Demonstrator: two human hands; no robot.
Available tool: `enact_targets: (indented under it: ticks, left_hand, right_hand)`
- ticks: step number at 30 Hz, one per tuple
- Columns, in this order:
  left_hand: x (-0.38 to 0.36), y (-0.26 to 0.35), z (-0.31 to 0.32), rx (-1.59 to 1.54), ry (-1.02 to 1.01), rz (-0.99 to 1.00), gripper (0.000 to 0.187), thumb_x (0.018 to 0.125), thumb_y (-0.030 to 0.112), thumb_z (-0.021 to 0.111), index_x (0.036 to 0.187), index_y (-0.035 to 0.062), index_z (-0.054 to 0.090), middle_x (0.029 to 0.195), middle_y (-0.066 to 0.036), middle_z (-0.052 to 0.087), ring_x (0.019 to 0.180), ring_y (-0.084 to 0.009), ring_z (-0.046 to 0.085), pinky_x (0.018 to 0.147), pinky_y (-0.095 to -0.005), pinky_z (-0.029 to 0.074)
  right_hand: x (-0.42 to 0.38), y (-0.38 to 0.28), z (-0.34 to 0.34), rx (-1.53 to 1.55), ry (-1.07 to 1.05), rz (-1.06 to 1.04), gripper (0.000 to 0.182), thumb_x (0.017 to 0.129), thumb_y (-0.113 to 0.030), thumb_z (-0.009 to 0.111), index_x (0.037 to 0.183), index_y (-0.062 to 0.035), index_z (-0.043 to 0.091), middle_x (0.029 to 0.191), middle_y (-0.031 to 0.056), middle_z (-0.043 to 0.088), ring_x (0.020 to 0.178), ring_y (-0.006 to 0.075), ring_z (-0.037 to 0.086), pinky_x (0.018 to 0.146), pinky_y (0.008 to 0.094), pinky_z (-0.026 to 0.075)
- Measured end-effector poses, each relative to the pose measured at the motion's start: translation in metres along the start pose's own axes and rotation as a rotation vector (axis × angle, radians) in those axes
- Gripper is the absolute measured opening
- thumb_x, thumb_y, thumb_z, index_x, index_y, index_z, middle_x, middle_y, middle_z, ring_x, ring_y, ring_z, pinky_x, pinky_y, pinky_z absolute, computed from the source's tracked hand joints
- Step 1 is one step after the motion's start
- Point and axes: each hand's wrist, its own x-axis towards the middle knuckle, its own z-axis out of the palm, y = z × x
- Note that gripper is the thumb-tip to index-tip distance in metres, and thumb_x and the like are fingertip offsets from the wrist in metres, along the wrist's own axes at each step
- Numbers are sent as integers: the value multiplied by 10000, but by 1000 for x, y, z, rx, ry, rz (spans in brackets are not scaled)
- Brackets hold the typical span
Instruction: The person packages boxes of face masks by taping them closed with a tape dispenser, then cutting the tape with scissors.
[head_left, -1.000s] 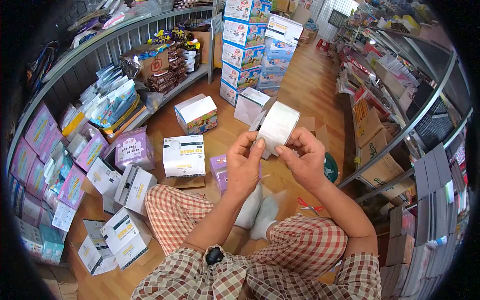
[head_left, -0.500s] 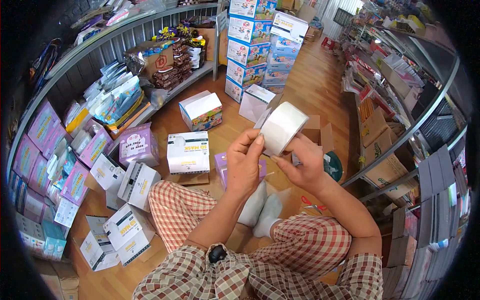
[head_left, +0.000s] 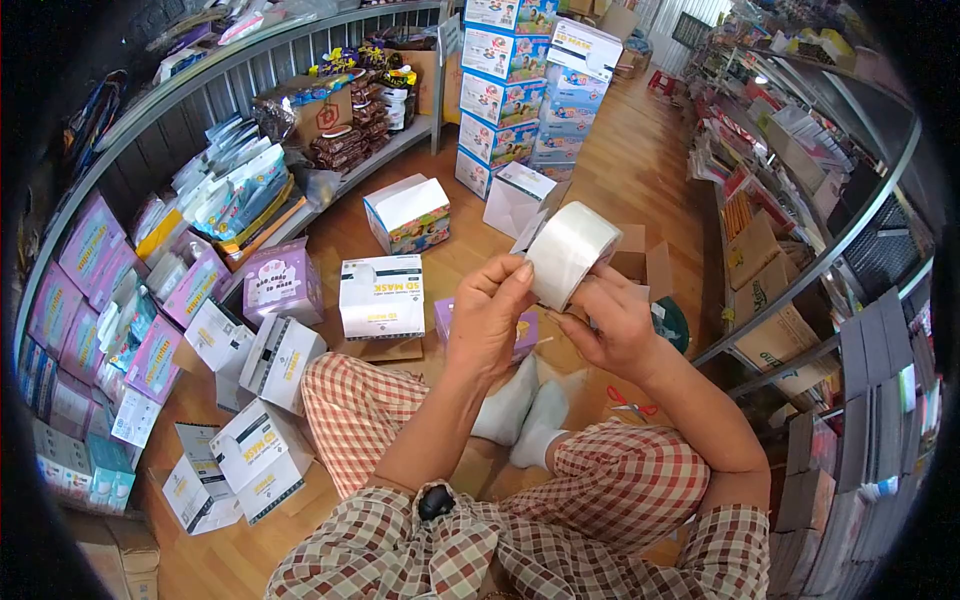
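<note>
A wide roll of clear-whitish tape [head_left: 573, 252] is held up in front of my chest, tilted. My left hand [head_left: 490, 312] pinches its left edge between thumb and fingers. At the roll's lower right, my right hand [head_left: 608, 318] is closed on it, with the fingertips partly hidden behind the roll. Whether a loose tape end is between my fingers I cannot make out. Below my hands stands a purple box [head_left: 524, 338], partly covered by my left hand. A white 5D Mask box [head_left: 382, 298] stands left of it.
Red-handled scissors [head_left: 632, 402] lie on the floor by my right knee. Open white boxes [head_left: 262, 460] and a purple printed box [head_left: 282, 283] stand at left. Stacked boxes [head_left: 500, 105] rise ahead. Loaded shelves [head_left: 850, 240] line the right side. An open brown carton [head_left: 648, 262] sits behind my right hand.
The view has shifted slightly, so the surroundings sit a little further right. My right fingers have moved slightly along the roll's lower edge; both hands keep hold of the tape.
</note>
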Motion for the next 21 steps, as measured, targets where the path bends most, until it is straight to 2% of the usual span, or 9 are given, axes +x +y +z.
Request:
enact_targets:
  ticks: [2,4,11,13,14,16,17,19,21]
  left_hand:
    - [1,-1,-3,13,-17,5,153,871,136,561,926,-3,595,908,-85,632,818,-143,591,777,-325,483]
    - [0,3,0,31,-21,16,150,867,131,562,923,-6,593,902,-87,632,810,-143,592,774,-325,484]
    - [5,10,0,147,-35,7,129,849,65,564,935,-29,581,900,-96,626,814,-140,591,769,-298,484]
    - [4,6,-1,170,-20,15,136,844,55,562,949,-32,575,905,-98,624,819,-139,591,774,-294,482]
    - [3,3,0,194,-7,24,146,840,44,561,962,-36,568,909,-99,621,824,-139,590,779,-290,481]
    - [1,-4,2,246,-14,41,153,835,44,551,971,-24,569,922,-76,609,845,-121,562,795,-273,448]
    - [-1,-8,2,297,-25,68,164,830,44,540,980,-12,569,935,-52,597,865,-103,534,812,-256,416]
    - [0,-15,1,257,-39,55,180,821,34,531,991,-19,556,948,-60,591,881,-109,532,825,-261,411]
    - [0,-19,-1,222,-52,51,197,812,24,521,1002,-25,543,960,-68,586,898,-116,530,838,-266,406]
  right_hand:
    - [1,0,0,-15,-6,-19,239,639,-44,666,841,-12,543,751,116,562,692,304,546,588,366,453]
    - [4,-3,0,-148,-8,-117,241,618,-39,652,834,-15,547,770,111,568,706,293,551,588,354,462]
    - [-11,15,8,-204,-98,-119,243,595,-45,651,817,-33,555,802,108,579,743,263,564,628,351,477]
    - [-11,18,6,-73,-116,21,300,639,-67,678,913,-17,566,800,112,574,768,269,567,657,334,481]
    - [-10,15,5,-71,-117,28,300,639,-67,678,913,-17,566,800,112,574,768,269,567,657,334,481]
    - [-10,2,4,270,20,375,366,717,-84,682,1047,-1,548,822,118,583,778,243,578,675,309,475]
    - [-14,2,4,275,18,395,366,717,-84,682,1047,-1,548,822,118,583,778,243,578,675,309,475]
    - [-19,5,6,475,6,548,413,772,-90,663,1144,3,510,879,106,599,802,172,578,679,270,469]
    - [-24,5,8,543,17,618,369,777,-66,651,1115,4,522,892,92,599,807,148,573,675,255,469]
